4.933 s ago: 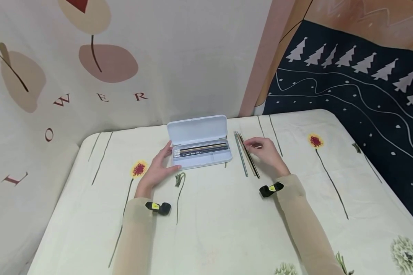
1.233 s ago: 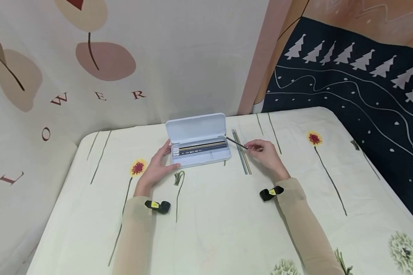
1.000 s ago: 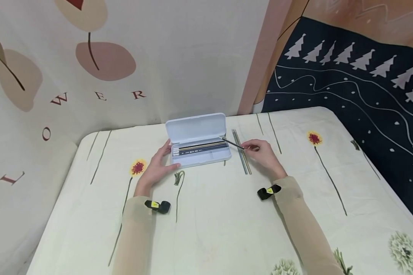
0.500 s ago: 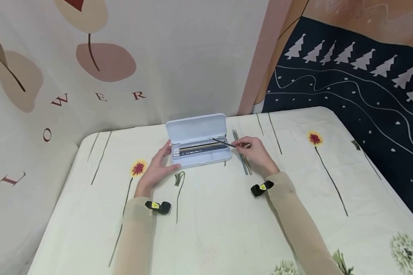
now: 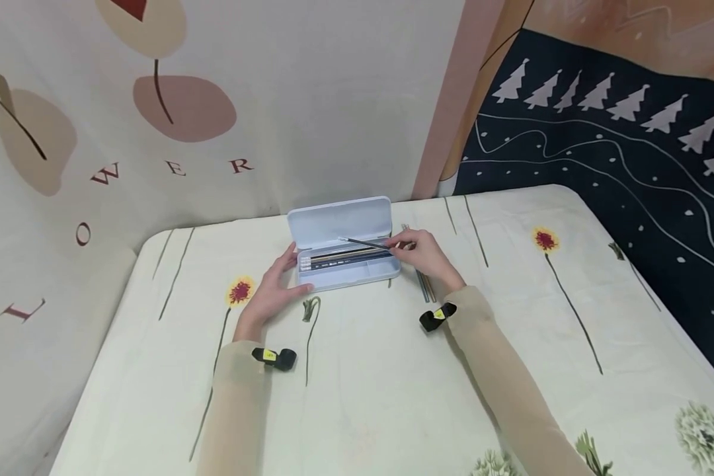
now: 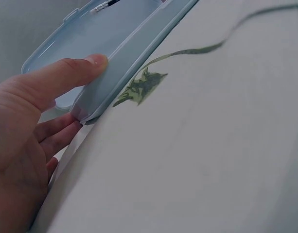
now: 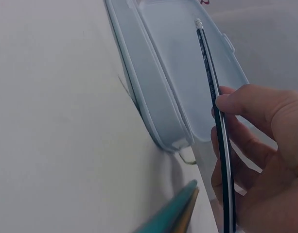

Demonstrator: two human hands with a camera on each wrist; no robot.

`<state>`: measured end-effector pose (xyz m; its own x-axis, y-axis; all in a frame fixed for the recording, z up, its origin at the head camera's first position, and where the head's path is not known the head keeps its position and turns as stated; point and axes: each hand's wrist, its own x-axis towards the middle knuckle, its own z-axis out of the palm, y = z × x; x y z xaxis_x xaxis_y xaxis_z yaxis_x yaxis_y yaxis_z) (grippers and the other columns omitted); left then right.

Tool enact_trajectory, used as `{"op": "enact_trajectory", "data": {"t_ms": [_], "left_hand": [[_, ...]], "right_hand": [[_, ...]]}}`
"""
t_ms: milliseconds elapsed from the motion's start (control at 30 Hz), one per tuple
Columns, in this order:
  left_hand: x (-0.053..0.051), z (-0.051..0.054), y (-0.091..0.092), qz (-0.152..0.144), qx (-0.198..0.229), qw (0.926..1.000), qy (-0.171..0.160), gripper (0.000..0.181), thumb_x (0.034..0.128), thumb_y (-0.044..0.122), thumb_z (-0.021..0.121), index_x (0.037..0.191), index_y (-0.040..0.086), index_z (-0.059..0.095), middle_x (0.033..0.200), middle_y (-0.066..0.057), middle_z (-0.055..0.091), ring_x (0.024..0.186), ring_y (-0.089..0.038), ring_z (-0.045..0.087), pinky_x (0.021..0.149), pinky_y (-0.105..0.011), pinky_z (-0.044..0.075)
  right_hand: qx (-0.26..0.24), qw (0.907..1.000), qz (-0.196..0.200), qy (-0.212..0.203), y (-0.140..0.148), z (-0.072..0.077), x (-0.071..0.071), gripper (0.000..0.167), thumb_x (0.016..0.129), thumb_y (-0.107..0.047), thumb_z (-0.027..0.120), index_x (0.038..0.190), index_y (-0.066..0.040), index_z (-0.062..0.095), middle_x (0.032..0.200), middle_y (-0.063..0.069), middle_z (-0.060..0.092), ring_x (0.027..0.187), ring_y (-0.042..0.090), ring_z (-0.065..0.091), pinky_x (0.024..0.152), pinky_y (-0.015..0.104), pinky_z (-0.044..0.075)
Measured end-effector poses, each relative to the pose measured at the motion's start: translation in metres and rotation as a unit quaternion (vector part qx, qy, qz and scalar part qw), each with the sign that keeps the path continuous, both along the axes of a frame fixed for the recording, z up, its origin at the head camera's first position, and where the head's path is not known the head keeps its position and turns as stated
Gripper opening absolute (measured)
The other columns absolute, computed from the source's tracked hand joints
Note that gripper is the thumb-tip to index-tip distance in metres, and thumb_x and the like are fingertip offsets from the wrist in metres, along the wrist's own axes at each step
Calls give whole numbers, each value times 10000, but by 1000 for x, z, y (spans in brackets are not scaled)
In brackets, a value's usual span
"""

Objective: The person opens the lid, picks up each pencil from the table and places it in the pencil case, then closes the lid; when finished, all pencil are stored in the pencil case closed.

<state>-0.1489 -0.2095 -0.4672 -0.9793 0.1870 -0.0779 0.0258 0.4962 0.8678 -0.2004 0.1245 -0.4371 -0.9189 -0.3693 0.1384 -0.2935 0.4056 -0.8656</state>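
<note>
A pale blue pencil case (image 5: 340, 223) stands with its lid raised near the table's far edge. Several pencils (image 5: 327, 264) lie side by side in its long back compartment. My left hand (image 5: 270, 291) holds the case's left end, thumb along the front wall and fingers at the end corner. Between thumb and fingertips, my right hand (image 5: 428, 256) pinches a dark pencil (image 7: 207, 63) over the case. Its white eraser end points left, above the other pencils. Beneath the right hand, a teal pencil (image 7: 163, 213) and a gold pencil (image 7: 188, 206) lie on the cloth, partly hidden.
A white tablecloth (image 5: 357, 396) with printed flowers covers the table. A pale curtain (image 5: 333, 99) hangs close behind the case. Dark fabric with printed trees (image 5: 601, 158) hangs at the right.
Earlier the dark pencil lay with the two others on the cloth. My right hand has lifted it and carried it left over the case. The left hand has stayed put.
</note>
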Motion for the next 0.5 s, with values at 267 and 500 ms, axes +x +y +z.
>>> {"op": "enact_trajectory", "data": {"t_ms": [267,500], "left_hand": [[2,1,1,39,-19,10000,-69,975,822,221,778,1556,316,143,1527,-121,334,1426,-297,203,1132,-568,8],[1,0,0,42,-7,10000,1,996,810,210,789,1561,282,138,1526,-128,335,1415,-306,232,1135,-561,18]], "right_hand": [[-89,9996,204,148,-19,0,-4,183,874,35,637,1027,20,737,996,127,682,886,227,591,769,336,508],[-116,9997,196,-25,-33,-4,-8,176,882,34,635,1024,15,738,1019,128,685,892,214,599,781,305,496]]}}
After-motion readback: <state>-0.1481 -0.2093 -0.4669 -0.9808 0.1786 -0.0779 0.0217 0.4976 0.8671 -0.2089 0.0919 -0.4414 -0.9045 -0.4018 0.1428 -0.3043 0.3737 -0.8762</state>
